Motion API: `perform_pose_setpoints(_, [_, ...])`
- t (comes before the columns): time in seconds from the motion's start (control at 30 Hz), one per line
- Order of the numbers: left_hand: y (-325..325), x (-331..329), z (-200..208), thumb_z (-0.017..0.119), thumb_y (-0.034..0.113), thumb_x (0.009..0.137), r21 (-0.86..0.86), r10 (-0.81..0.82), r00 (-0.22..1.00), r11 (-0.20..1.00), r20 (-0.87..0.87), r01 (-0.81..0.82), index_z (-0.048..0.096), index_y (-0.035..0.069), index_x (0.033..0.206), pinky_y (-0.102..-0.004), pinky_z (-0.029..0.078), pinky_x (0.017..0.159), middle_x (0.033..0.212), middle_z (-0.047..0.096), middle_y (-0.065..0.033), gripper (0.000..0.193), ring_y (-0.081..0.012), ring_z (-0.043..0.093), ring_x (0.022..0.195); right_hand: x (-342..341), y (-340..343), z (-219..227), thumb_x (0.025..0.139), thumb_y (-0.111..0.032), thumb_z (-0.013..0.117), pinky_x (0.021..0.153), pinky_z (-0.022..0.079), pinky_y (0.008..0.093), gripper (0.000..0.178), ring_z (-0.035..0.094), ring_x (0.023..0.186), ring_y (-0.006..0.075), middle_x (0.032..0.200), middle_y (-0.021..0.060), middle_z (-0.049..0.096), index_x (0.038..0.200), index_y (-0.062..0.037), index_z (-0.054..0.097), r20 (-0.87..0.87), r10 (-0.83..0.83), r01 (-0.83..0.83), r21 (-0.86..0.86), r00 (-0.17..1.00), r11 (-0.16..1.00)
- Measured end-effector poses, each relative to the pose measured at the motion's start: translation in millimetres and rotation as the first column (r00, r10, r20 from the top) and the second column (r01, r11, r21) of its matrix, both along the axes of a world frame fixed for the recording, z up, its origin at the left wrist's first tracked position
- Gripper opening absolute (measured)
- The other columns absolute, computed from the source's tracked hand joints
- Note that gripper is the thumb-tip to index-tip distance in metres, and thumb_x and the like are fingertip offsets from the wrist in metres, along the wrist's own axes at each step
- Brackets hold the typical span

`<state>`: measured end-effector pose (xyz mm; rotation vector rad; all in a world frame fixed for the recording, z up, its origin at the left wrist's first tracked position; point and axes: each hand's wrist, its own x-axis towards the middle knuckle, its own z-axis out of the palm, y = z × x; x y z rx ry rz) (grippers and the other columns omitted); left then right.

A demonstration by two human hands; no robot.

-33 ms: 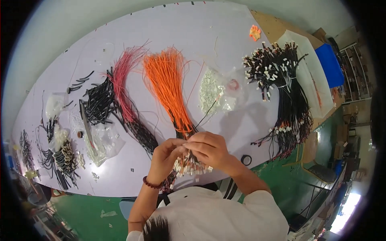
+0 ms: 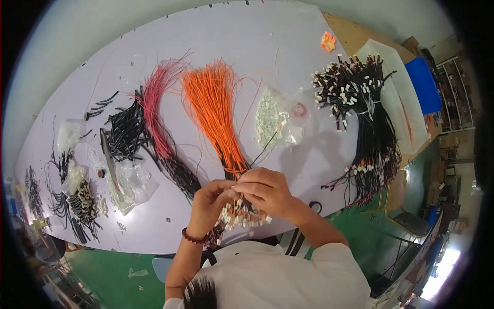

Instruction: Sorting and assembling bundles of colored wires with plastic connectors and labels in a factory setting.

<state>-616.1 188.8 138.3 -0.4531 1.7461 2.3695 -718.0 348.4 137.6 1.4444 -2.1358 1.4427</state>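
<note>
My left hand [image 2: 212,196] and my right hand [image 2: 267,190] meet fingertip to fingertip, both closed in a pinch. Whatever sits between the fingertips is too small to make out. A thin black wire [image 2: 264,153] comes out from my right hand and reaches up to the clear bag of small white pieces [image 2: 267,121]. Just beyond my hands lies a thick bundle of orange wires [image 2: 212,108], tied near its lower part. Under and below my fingers, many white connectors [image 2: 246,219] fan out at the bundle's near end.
Left of the orange bundle lie pink-and-black wires [image 2: 159,110], short black tubes [image 2: 126,129], a clear plastic bag [image 2: 139,188] and tweezers [image 2: 107,152]. A large black cable bundle with white connectors [image 2: 368,123] lies right. A black tape roll [image 2: 315,207] sits by my right forearm.
</note>
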Motion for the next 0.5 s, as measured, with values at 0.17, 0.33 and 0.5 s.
perform_pose_setpoints(0.17, [-10, -30, -15, 0.056, 0.005, 0.088, 0.042, 0.169, 0.975, 0.983, 0.146, -0.177, 0.055, 0.001, 0.094, -0.0228, 0.048, 0.064, 0.081, 0.062, -0.0055, 0.007, -0.0097, 0.058, 0.07, -99, -16, -35, 0.075, -0.008, 0.066, 0.066, 0.052, 0.0329, 0.017, 0.062, 0.081, 0.0222, 0.091, 0.0043, 0.062, 0.092, -0.0092, 0.066, 0.033, 0.218, -0.22, 0.186, 0.975, 0.958])
perform_pose_setpoints(0.33, [-22, -53, -30, 0.052, 0.013, 0.091, 0.376, 0.257, 0.928, 0.859, 0.268, -0.347, 0.052, 0.006, 0.092, -0.023, 0.047, 0.062, 0.076, 0.056, -0.0039, 0.007, -0.0116, 0.053, 0.065, -289, 10, -106, 0.074, -0.008, 0.067, 0.077, 0.048, 0.0325, 0.02, 0.061, 0.085, 0.0244, 0.093, 0.0115, 0.063, 0.093, -0.0028, 0.064, 0.13, -0.363, 0.265, 0.472, 0.922, 0.841])
perform_pose_setpoints(0.5, [-35, -71, -48, 0.052, 0.014, 0.09, 0.716, 0.338, 0.899, 0.551, 0.279, -0.429, 0.049, 0.007, 0.096, -0.0268, 0.049, 0.06, 0.079, 0.054, -0.0057, 0.009, -0.0144, 0.053, 0.067, -361, 37, -177, 0.07, -0.013, 0.07, 0.071, 0.048, 0.0329, 0.024, 0.062, 0.083, 0.0237, 0.09, 0.0103, 0.063, 0.093, -0.0048, 0.065, 0.097, -0.501, 0.283, 0.727, 0.86, 0.625])
